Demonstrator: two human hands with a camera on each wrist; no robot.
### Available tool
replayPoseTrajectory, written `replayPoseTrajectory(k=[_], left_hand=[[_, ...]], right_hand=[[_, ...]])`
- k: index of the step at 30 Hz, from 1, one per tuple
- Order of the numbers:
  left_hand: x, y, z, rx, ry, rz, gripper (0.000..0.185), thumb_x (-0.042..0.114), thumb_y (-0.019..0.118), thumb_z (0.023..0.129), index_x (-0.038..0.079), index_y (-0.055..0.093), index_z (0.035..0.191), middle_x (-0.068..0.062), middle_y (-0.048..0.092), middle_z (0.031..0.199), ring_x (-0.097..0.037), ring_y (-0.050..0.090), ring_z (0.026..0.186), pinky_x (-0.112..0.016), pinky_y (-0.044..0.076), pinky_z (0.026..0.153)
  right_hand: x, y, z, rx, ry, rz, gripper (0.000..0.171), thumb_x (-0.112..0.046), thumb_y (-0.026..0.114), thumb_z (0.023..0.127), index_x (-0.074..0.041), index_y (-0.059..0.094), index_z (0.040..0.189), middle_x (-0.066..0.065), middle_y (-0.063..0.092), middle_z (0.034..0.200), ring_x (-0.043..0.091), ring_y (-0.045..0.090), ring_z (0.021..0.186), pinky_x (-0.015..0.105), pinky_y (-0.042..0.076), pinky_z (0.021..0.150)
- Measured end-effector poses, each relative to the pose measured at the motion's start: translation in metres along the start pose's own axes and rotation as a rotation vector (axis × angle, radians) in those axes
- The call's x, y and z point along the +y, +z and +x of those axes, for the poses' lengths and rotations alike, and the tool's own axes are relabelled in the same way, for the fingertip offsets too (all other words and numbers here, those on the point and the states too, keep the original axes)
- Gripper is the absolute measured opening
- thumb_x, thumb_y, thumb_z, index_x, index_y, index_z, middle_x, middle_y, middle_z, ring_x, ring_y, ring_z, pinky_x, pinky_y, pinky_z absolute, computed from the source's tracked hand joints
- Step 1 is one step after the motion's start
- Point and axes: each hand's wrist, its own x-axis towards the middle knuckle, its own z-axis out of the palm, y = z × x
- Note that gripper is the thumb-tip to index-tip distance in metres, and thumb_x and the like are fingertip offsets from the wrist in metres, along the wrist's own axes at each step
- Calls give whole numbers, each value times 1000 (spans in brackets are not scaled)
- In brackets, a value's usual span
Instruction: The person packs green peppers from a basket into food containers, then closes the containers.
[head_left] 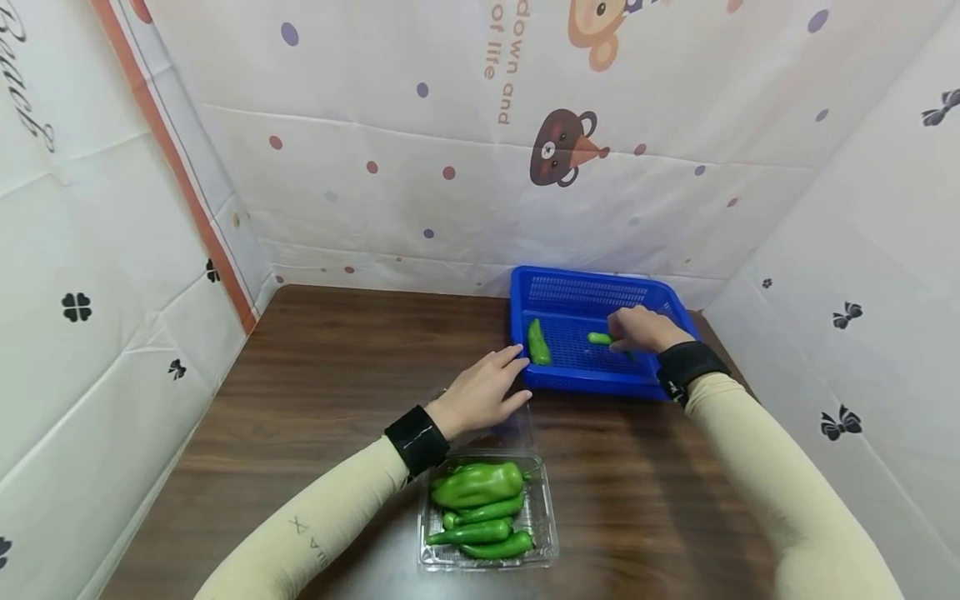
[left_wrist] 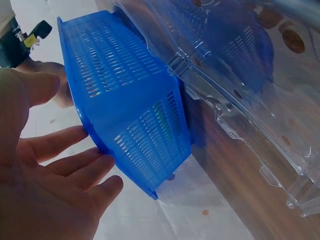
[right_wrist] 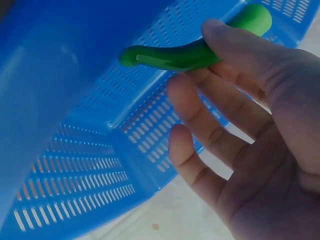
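Observation:
Inside the blue basket [head_left: 592,381], my right hand [head_left: 643,329] pinches a slim green pepper [right_wrist: 172,57] between thumb and fingers. The right wrist view shows its slightly bent body, with the other fingers spread below it. Another green pepper [head_left: 537,343] lies along the basket's left side. My left hand [head_left: 483,392] reaches to the basket's near left corner, its fingertips [left_wrist: 102,162] at the rim and holding nothing. Under and below that hand, a clear plastic box [head_left: 551,533] holds a large green pepper [head_left: 480,485] and several slim ones [head_left: 471,533].
The box's transparent lid [left_wrist: 250,120] stands open toward the basket, partly hidden by my left hand in the head view. A brown wooden table [head_left: 330,367] carries everything. Printed white sheeting [head_left: 360,200] hangs behind the table and along both sides.

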Motion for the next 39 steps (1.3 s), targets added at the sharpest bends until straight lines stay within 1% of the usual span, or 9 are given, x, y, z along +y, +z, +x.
replayPoseTrajectory(k=[4, 10, 13, 17, 19, 23, 27, 33, 39], left_hand=[[-1, 1, -5, 1, 2, -11, 55, 37, 61, 105, -1, 55, 145, -22, 45, 156, -30, 43, 146, -46, 34, 121], [-3, 2, -11, 39, 16, -20, 57, 35, 63, 103, -2, 54, 145, -23, 47, 154, -31, 42, 146, -47, 31, 122], [-4, 2, -15, 27, 10, -26, 61, 39, 63, 103, -1, 51, 148, -23, 45, 155, -33, 40, 147, -46, 28, 124], [-4, -1, -24, -5, 5, -37, 71, 47, 64, 101, 0, 46, 152, -22, 41, 158, -35, 37, 149, -45, 25, 125], [-4, -3, -29, -12, 3, -37, 75, 50, 63, 100, 1, 45, 153, -22, 40, 159, -35, 35, 149, -46, 24, 125], [-3, -7, -39, 1, 11, -26, 78, 54, 64, 98, 1, 45, 153, -22, 40, 159, -35, 34, 150, -46, 24, 125], [-2, -13, -51, 9, 31, -26, 81, 56, 64, 97, 1, 45, 153, -23, 40, 159, -35, 35, 150, -46, 24, 125], [-2, -22, -71, 35, 46, -55, 85, 57, 68, 94, 0, 45, 152, -22, 41, 159, -34, 37, 149, -50, 27, 123], [-4, -28, -89, 30, 63, -76, 88, 57, 69, 93, 0, 43, 154, -21, 40, 159, -33, 35, 150, -50, 27, 124]], right_hand=[[-5, 5, -2, 31, -44, 49, 13, -14, 77, 93, -9, 66, 91, 4, 61, 84, 21, 55, 74, 35, 47, 64], [-14, 10, -11, 132, -138, 92, 15, -12, 79, 92, -10, 65, 91, 3, 63, 83, 19, 54, 71, 34, 47, 64], [-20, 13, -16, 172, -193, 115, 16, -12, 80, 91, -10, 65, 93, 2, 64, 83, 18, 55, 72, 36, 48, 66], [-28, 18, -22, 231, -240, 117, 16, -13, 82, 90, -11, 67, 96, 1, 66, 86, 17, 58, 75, 38, 53, 69], [-33, 20, -26, 260, -260, 114, 17, -13, 82, 89, -11, 68, 98, 1, 66, 86, 16, 60, 76, 38, 53, 69], [-43, 24, -34, 309, -308, 124, 20, -13, 83, 88, -10, 70, 102, -1, 66, 85, 14, 60, 74, 37, 53, 66], [-55, 29, -45, 345, -351, 119, 23, -18, 83, 88, -11, 71, 106, -3, 65, 86, 11, 59, 73, 33, 52, 65], [-75, 32, -61, 393, -403, 114, 26, -21, 83, 88, -14, 71, 109, -6, 65, 87, 8, 58, 75, 32, 52, 66], [-89, 36, -74, 435, -468, 112, 26, -22, 82, 89, -15, 71, 111, -9, 63, 87, 4, 54, 71, 28, 48, 61]])
